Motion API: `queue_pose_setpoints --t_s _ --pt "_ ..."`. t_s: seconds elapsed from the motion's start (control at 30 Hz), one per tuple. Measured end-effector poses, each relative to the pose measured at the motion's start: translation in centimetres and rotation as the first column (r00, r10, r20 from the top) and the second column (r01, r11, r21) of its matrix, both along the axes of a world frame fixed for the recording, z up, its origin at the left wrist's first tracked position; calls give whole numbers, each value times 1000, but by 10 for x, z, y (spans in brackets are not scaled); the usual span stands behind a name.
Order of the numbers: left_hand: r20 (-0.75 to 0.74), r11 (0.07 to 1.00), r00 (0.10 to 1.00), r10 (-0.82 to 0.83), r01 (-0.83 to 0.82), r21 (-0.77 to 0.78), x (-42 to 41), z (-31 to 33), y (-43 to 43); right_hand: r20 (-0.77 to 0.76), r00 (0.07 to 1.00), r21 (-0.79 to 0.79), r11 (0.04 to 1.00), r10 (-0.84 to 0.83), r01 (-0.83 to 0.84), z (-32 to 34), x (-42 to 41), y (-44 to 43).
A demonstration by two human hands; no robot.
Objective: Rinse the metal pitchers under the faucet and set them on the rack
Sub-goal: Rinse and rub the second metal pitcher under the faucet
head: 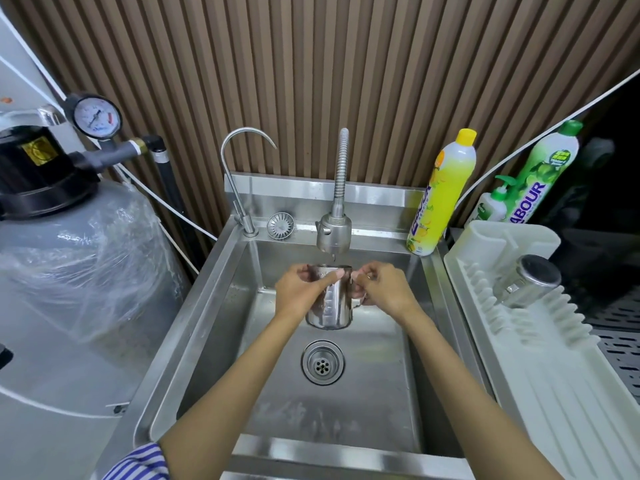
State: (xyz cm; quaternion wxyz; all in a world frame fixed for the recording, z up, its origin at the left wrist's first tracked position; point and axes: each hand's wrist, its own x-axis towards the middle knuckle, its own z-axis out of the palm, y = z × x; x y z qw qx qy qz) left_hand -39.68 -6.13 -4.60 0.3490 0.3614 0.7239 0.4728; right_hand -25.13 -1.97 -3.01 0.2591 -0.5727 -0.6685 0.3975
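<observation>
Left hand (300,292) and right hand (382,289) grip pitcher (330,308) under faucet (334,233)

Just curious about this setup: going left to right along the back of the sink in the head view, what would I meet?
Pressure gauge → curved thin tap → round strainer → flexible faucet → yellow bottle → green bottle.

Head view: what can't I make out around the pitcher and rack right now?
- Pitcher: inside hidden by its wall and left hand.
- Its handle: mostly covered by right hand.
- Faucet: flow too thin to judge.
- Second pitcher on rack: mouth faces away.
- Rack: cut off by right edge.
</observation>
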Motion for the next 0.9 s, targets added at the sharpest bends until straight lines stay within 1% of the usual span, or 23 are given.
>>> queue_pose_setpoints --t_s 0.03,0.1,0.13,0.17,0.23,0.33,0.4,0.47,0.5,0.57,0.6,0.63,0.7,0.8,0.83,0.9 --pt "137 999 990 -29 34 -36 1 -3 -1 74 997 2 1000 5 -5 6 1 2" --pt "394 994 916 -77 103 -45 6 -11 -7 151 988 8 1000 6 -7 18 3 3" --pt "479 992 872 -102 125 -16 9 -14 -9 181 983 23 1000 -1 -4 23 4 3" --pt "533 991 837 -120 132 16 11 -15 -10 209 978 43 999 -8 -1 27 5 3" --pt "597 991 792 -129 115 61 14 -16 -7 241 970 89 996 -16 -6 32 4 1" --pt "595 991 792 -135 95 97 16 -12 1 244 969 175 985 -38 -6 31 3 -1" --pt "607 990 783 -139 88 114 12 -8 6 156 985 155 987 -75 51 24 4 0" --pt "621 986 766 -165 133 99 4 -6 8 6 987 41 986 -161 161 15 7 3" --pt "583 979 790 -192 194 60 -1 -5 9 -78 973 -43 976 -215 212 10 9 4" --pt "483 942 838 -255 327 -71 -7 -7 7 -253 914 -205 941 -316 269 -2 11 3" --pt "484 923 831 -275 369 -109 -8 -9 6 -321 880 -262 926 -350 272 -7 11 2" --pt "530 922 806 -264 373 -108 -6 -11 6 -364 856 -293 917 -367 269 -11 11 2" --pt "600 947 770 -219 315 -58 0 -14 6 -442 810 -354 904 -387 239 -15 10 2" --pt "583 978 795 -168 211 -5 5 -21 12 -536 701 -492 849 -470 193 -20 12 6" --pt "578 984 801 -154 180 11 7 -22 14 -545 678 -533 828 -493 174 -22 13 8" --pt "544 992 831 -114 123 21 11 -24 17 -544 661 -596 793 -518 131 -27 14 10"
